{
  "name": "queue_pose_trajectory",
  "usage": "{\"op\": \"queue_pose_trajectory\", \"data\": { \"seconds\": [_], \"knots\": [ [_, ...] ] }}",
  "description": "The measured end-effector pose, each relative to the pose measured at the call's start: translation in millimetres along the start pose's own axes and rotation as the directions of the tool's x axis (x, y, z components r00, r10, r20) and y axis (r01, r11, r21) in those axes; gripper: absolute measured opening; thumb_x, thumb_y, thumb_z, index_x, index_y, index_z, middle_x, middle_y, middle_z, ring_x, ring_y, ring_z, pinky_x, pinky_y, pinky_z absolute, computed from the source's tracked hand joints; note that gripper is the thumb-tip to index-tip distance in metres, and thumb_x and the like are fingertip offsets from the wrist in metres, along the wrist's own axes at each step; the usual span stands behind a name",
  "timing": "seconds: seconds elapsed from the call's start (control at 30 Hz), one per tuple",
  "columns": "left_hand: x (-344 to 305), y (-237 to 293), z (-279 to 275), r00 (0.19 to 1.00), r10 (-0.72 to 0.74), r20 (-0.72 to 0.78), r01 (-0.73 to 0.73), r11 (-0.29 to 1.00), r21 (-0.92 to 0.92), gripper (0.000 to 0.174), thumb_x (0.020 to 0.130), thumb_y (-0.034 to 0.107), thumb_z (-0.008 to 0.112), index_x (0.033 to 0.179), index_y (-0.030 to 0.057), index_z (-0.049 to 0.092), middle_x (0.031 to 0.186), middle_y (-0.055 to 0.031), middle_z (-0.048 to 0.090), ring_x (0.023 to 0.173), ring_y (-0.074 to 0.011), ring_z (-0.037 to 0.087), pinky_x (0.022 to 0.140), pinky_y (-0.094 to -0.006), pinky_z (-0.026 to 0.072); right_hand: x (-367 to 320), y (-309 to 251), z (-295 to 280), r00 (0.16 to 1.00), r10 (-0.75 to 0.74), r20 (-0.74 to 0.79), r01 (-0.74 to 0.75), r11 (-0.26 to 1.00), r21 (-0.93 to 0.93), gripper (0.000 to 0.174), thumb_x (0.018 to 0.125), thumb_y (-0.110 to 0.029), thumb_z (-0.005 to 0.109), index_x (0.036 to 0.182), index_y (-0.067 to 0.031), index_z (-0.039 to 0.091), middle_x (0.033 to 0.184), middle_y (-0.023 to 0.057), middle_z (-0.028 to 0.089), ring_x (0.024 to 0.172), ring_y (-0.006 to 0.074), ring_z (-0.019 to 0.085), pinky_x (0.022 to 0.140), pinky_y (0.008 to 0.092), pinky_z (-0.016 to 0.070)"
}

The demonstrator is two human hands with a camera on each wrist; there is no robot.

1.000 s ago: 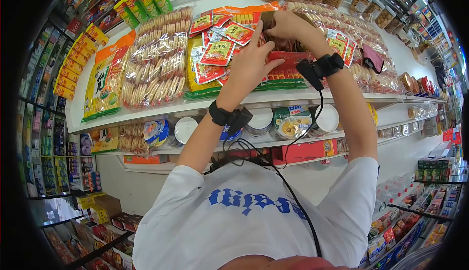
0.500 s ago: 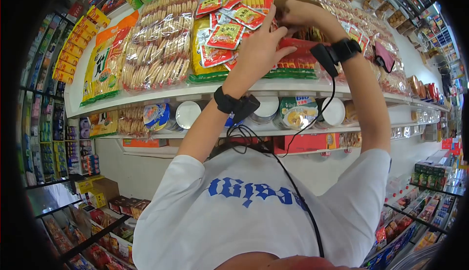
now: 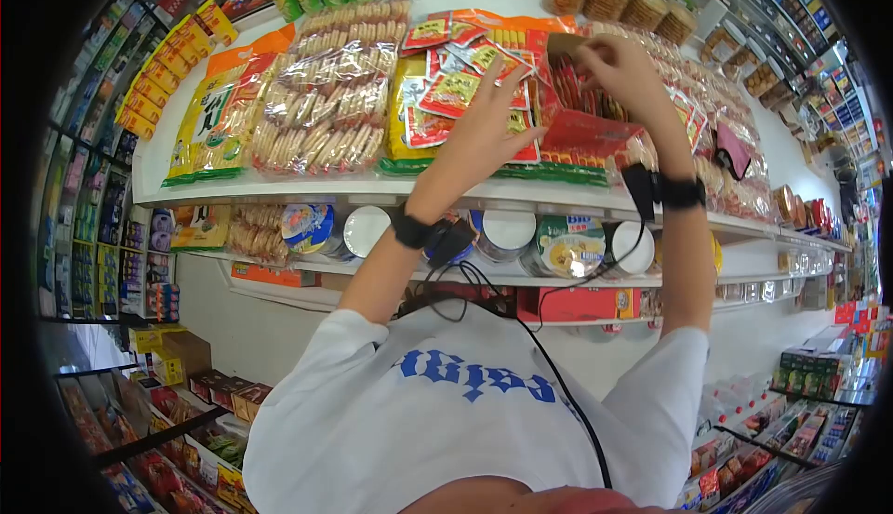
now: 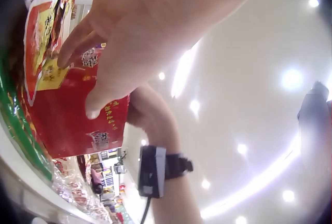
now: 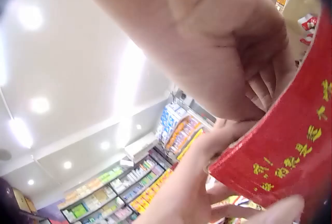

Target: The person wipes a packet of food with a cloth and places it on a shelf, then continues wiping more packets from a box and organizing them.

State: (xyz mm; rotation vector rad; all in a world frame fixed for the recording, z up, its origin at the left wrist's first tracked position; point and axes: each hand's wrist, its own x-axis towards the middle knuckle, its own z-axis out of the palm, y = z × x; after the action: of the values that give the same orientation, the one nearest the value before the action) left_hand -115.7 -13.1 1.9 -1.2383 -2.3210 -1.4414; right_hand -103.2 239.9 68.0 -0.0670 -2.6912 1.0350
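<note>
A red cardboard box (image 3: 591,131) stands open-topped on the display, with red packets (image 3: 569,81) inside. Beside it, several loose red-and-yellow packets (image 3: 453,93) lie piled on yellow bags. My left hand (image 3: 476,133) is over this pile, fingers extended and thumb apart. In the left wrist view its thumb overlaps the front of the red box (image 4: 72,117). My right hand (image 3: 625,72) is at the box's opening, fingers loosely bent, with no packet showing in them. The box wall (image 5: 290,151) partly hides those fingers in the right wrist view.
Bagged round crackers (image 3: 326,95) lie left of the pile, and more bags extend to the right. Round tubs (image 3: 642,7) stand at the back. A pink cloth-like item (image 3: 733,151) lies at right. The shelf below holds instant noodle bowls (image 3: 569,246).
My right hand has drawn up from inside the box and its fingers have loosened. My left hand has shifted from the box's edge onto the loose packets. More of the box's contents shows.
</note>
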Motion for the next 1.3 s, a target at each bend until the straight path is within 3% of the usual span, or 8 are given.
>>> {"op": "queue_pose_trajectory", "data": {
  "seconds": [0.13, 0.4, 0.53, 0.63, 0.83, 0.97, 1.1, 1.3],
  "knots": [
    [-26.2, -55.3, -43.4, 1.0, 0.009, -0.012, -0.002, 0.888, 0.461, 0.059, 0.088, 0.024, 0.077, 0.138, -0.0001, 0.055, 0.145, -0.0261, 0.051, 0.136, -0.0426, 0.049, 0.109, -0.0456, 0.0454, -93.0, -63.1, 1.0, 0.977, 0.024, -0.212, 0.068, 0.907, 0.416, 0.019, 0.104, -0.015, 0.058, 0.107, 0.0021, 0.067, 0.081, 0.0059, 0.072, 0.07, 0.012, 0.069, 0.066, 0.0249, 0.0549],
    [-38.6, -77.3, -46.6, 0.996, 0.086, -0.031, -0.066, 0.915, 0.397, 0.018, 0.093, 0.008, 0.068, 0.108, 0.0009, 0.073, 0.109, -0.0129, 0.072, 0.11, -0.0353, 0.065, 0.096, -0.0429, 0.0506, -172.7, -74.8, 63.8, 0.997, 0.046, 0.068, -0.079, 0.782, 0.618, 0.019, 0.104, -0.014, 0.058, 0.107, 0.0016, 0.067, 0.08, 0.0061, 0.071, 0.07, 0.0108, 0.068, 0.061, 0.024, 0.0504],
    [-31.5, -44.1, -57.2, 0.937, 0.119, -0.329, 0.025, 0.915, 0.404, 0.015, 0.092, 0.005, 0.069, 0.106, -0.0003, 0.072, 0.105, -0.0135, 0.073, 0.101, -0.033, 0.068, 0.088, -0.0404, 0.0524, -171.3, -56.9, 81.9, 0.984, 0.107, 0.145, -0.179, 0.67, 0.721, 0.038, 0.109, -0.03, 0.05, 0.112, 0.0035, 0.068, 0.085, 0.0107, 0.073, 0.077, 0.0149, 0.072, 0.071, 0.0256, 0.0547],
    [-35.3, -13.0, -65.3, 0.884, 0.117, -0.453, -0.001, 0.969, 0.247, 0.016, 0.088, 0.0, 0.072, 0.104, 0.0002, 0.073, 0.105, -0.0124, 0.073, 0.103, -0.0292, 0.069, 0.085, -0.038, 0.0542, -167.0, -51.9, 89.9, 0.949, 0.117, 0.293, -0.315, 0.352, 0.881, 0.055, 0.11, -0.044, 0.042, 0.124, 0.0043, 0.064, 0.099, 0.0172, 0.074, 0.088, 0.0192, 0.074, 0.079, 0.0282, 0.0574],
    [-51.3, 59.2, -63.4, 0.888, 0.46, 0.006, -0.459, 0.887, 0.054, 0.032, 0.08, -0.006, 0.074, 0.111, 0.0036, 0.074, 0.117, -0.0118, 0.071, 0.115, -0.0315, 0.066, 0.095, -0.0399, 0.0551, -163.1, -76.3, 80.7, 0.972, 0.222, 0.082, -0.094, 0.045, 0.995, 0.063, 0.108, -0.051, 0.042, 0.138, 0.0035, 0.052, 0.122, 0.0181, 0.068, 0.109, 0.0237, 0.07, 0.088, 0.0353, 0.0581],
    [-44.9, 72.8, -44.7, 0.859, 0.508, 0.061, -0.506, 0.861, -0.051, 0.037, 0.081, -0.006, 0.075, 0.116, 0.0059, 0.073, 0.12, -0.0109, 0.07, 0.122, -0.0345, 0.063, 0.1, -0.042, 0.0532, -167.4, -57.7, 49.4, 0.912, 0.281, -0.299, 0.082, 0.59, 0.803, 0.036, 0.102, -0.023, 0.066, 0.126, 0.0036, 0.061, 0.115, 0.0109, 0.07, 0.104, 0.0127, 0.067, 0.09, 0.0289, 0.0531],
    [-1.2, 55.8, -23.1, 0.905, 0.426, -0.016, -0.425, 0.905, 0.017, 0.032, 0.087, 0.011, 0.077, 0.118, 0.0055, 0.071, 0.121, -0.0134, 0.069, 0.124, -0.0329, 0.061, 0.108, -0.0457, 0.0474, -145.9, -51.3, -3.7, 0.653, 0.248, -0.716, 0.218, 0.844, 0.491, 0.029, 0.099, -0.024, 0.07, 0.11, 0.0025, 0.066, 0.098, 0.0078, 0.073, 0.088, 0.0086, 0.066, 0.074, 0.0274, 0.0518],
    [61.8, 5.8, 41.3, 0.868, 0.459, 0.191, -0.497, 0.804, 0.327, 0.052, 0.09, 0.049, 0.069, 0.119, 0.0069, 0.072, 0.126, -0.0106, 0.069, 0.125, -0.0321, 0.058, 0.122, -0.0555, 0.0268, -74.3, -18.5, -13.6, 0.739, -0.072, -0.669, 0.042, 0.997, -0.061, 0.028, 0.092, -0.026, 0.075, 0.097, 0.0002, 0.065, 0.075, 0.0141, 0.07, 0.069, 0.0223, 0.069, 0.062, 0.0372, 0.0513]
  ]
}}
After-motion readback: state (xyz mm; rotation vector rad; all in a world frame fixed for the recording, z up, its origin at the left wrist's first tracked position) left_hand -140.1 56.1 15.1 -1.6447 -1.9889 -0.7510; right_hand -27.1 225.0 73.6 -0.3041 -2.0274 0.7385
